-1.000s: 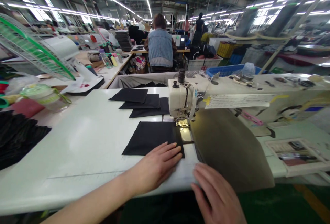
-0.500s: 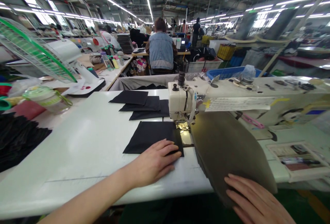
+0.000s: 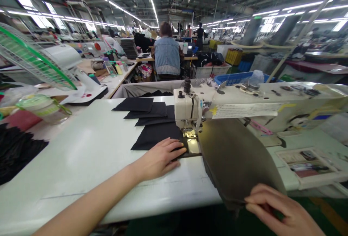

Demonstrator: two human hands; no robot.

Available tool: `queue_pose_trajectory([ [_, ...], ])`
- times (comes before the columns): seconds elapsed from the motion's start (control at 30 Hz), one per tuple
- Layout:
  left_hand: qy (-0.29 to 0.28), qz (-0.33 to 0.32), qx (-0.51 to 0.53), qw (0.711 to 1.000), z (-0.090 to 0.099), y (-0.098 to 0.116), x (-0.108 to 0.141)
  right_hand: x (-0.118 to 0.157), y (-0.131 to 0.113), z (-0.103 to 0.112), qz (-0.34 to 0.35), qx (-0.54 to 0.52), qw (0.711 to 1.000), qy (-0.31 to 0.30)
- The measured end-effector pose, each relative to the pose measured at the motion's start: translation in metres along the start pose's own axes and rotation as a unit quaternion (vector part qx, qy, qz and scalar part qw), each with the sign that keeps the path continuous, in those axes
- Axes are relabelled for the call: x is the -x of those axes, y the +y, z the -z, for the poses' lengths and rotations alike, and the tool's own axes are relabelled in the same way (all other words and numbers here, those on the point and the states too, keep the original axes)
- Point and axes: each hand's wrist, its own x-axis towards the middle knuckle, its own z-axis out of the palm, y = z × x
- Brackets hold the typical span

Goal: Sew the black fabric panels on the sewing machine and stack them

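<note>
My left hand (image 3: 160, 158) lies flat with fingers spread on a black fabric piece (image 3: 152, 136), whose right edge is beside the needle area of the white sewing machine (image 3: 187, 111). Beyond it, several black pieces (image 3: 133, 104) overlap on the table, left of the machine head. Under the machine arm, a stack of dark grey-brown panels (image 3: 236, 160) hangs over the table's front edge. At its lower corner, my right hand (image 3: 269, 205) pinches the edge of a panel between thumb and fingers.
A fan (image 3: 73, 73) and a lidded container (image 3: 45, 107) stand at the left, near a dark fabric pile (image 3: 17, 149). A tray of small tools (image 3: 310, 165) sits at the right. A person in a denim vest (image 3: 167, 54) sits ahead, beyond a blue basket (image 3: 231, 78).
My left hand and the black piece under it have moved away from me, closer to the overlapping pieces. My right hand has gone from resting on the panels to pinching a panel's edge.
</note>
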Motion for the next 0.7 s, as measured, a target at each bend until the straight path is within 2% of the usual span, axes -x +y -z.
queue_pose_trajectory([
  [0.07, -0.003, 0.003, 0.002, 1.000, 0.002, -0.004, -0.003, -0.005, -0.001, 0.002, -0.073, -0.059, 0.995, -0.042],
  [0.17, -0.003, 0.004, -0.001, 1.000, 0.005, -0.010, -0.008, -0.010, -0.002, 0.004, -0.155, -0.159, 0.969, -0.107],
  [0.23, -0.003, 0.003, -0.006, 1.000, 0.006, -0.014, -0.012, -0.011, -0.001, 0.004, -0.191, -0.208, 0.953, -0.107],
  [0.3, -0.003, 0.002, -0.010, 1.000, 0.007, -0.018, -0.015, -0.013, 0.001, 0.005, -0.205, -0.212, 0.951, -0.093],
  [0.4, 0.001, 0.001, -0.010, 1.000, 0.006, -0.026, -0.019, -0.017, 0.001, 0.012, -0.135, -0.117, 0.982, -0.058],
  [0.47, 0.007, 0.002, -0.008, 1.000, 0.006, -0.031, -0.021, -0.021, -0.002, 0.019, -0.039, -0.003, 0.998, 0.038],
  [0.5, 0.010, 0.002, -0.006, 1.000, 0.006, -0.034, -0.022, -0.023, -0.005, 0.022, 0.011, 0.059, 0.993, 0.099],
  [0.57, 0.015, 0.002, -0.004, 1.000, 0.006, -0.038, -0.025, -0.026, -0.012, 0.028, 0.100, 0.179, 0.960, 0.190],
  [0.63, 0.014, 0.003, -0.005, 1.000, 0.006, -0.040, -0.027, -0.027, -0.017, 0.030, 0.152, 0.263, 0.927, 0.222],
  [0.7, 0.011, 0.005, -0.010, 1.000, 0.007, -0.042, -0.028, -0.026, -0.016, 0.029, 0.166, 0.298, 0.909, 0.239],
])
